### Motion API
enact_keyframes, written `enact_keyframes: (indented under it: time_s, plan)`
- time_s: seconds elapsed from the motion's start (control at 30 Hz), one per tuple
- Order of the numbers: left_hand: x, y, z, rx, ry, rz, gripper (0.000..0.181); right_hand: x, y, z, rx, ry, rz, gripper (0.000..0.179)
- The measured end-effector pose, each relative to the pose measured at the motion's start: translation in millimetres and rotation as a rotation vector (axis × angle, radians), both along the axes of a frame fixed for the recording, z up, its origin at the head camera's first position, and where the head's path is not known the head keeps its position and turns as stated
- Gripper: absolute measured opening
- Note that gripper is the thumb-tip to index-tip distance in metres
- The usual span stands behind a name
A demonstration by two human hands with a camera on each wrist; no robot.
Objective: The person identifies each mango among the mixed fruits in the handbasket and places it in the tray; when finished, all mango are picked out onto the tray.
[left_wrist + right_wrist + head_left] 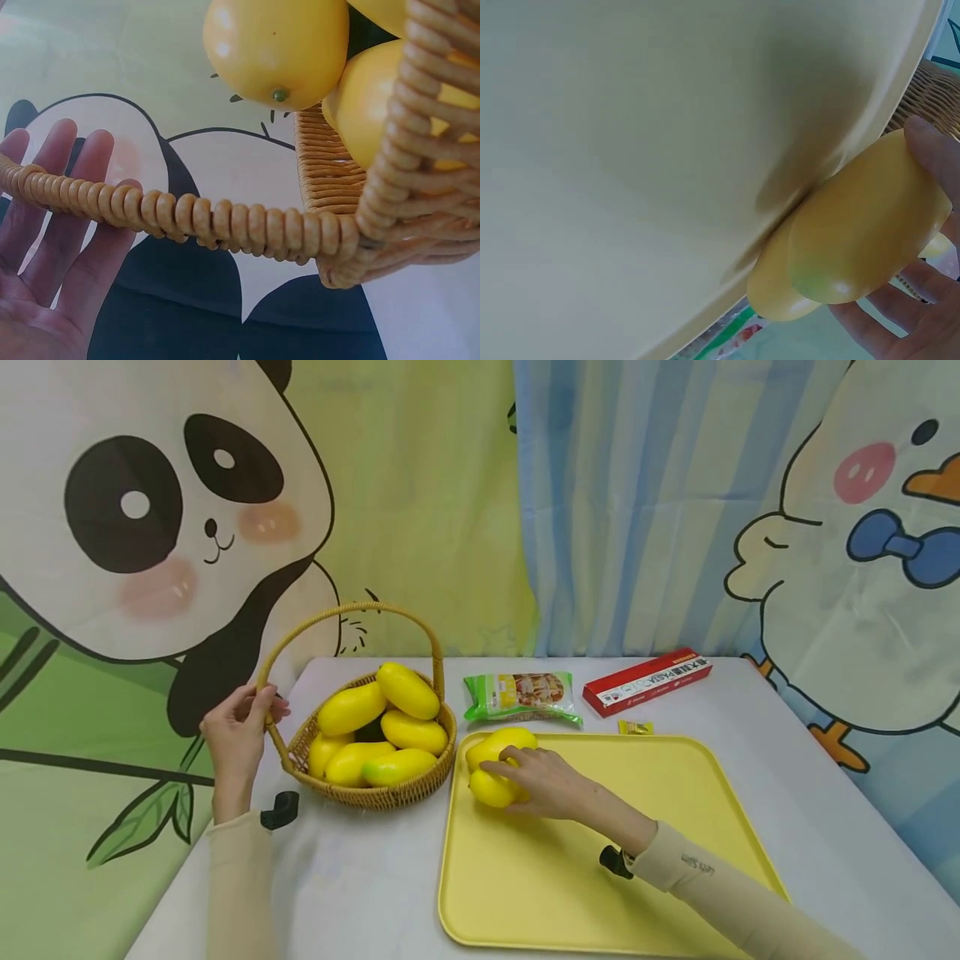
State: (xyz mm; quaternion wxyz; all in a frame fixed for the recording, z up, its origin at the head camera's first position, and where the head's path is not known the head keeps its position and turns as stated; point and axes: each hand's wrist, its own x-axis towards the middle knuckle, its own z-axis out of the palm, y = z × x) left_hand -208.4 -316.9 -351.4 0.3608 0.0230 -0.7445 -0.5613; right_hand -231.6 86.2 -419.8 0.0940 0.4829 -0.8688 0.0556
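Holding with its fingers, left hand (237, 727) has the handle (352, 607) of the wicker basket (408, 793); yellow mangoes (352, 707) are piled inside. At the far-left corner of the yellow tray (600, 881), right hand (551, 783) grips one mango (491, 787) in its fingers, just beside another mango (495, 745); green packet (521, 695) and red box (648, 682) lie beyond.

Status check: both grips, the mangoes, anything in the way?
Left grip holding wicker basket handle. Right grip holding nearer mango, far-left corner of yellow tray. Second mango close behind; nothing else visibly in the way.
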Motion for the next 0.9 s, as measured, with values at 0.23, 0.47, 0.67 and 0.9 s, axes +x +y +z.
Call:
enact_keyframes:
  time_s: [0.23,0.47,0.67,0.9]
  plan:
    - [-0.2,0.1,0.7,-0.014,-0.005,-0.004,0.023,1.9,-3,-4.7,0.047,0.016,-0.026,0.064]
    - [-7.5,-10.1,-11.7,-0.015,-0.026,0.016,0.026,4.8,-9,-6.7,0.104,0.011,-0.053,0.065]
    - [-9.8,-12.9,-15.5,-0.033,-0.034,0.028,0.028,3.5,-13,-8.5,0.145,0.023,-0.062,0.069]
    - [-11.4,-13.6,-14.7,-0.035,-0.020,0.025,0.028,0.3,-15,-8.6,0.132,0.005,-0.071,0.077]
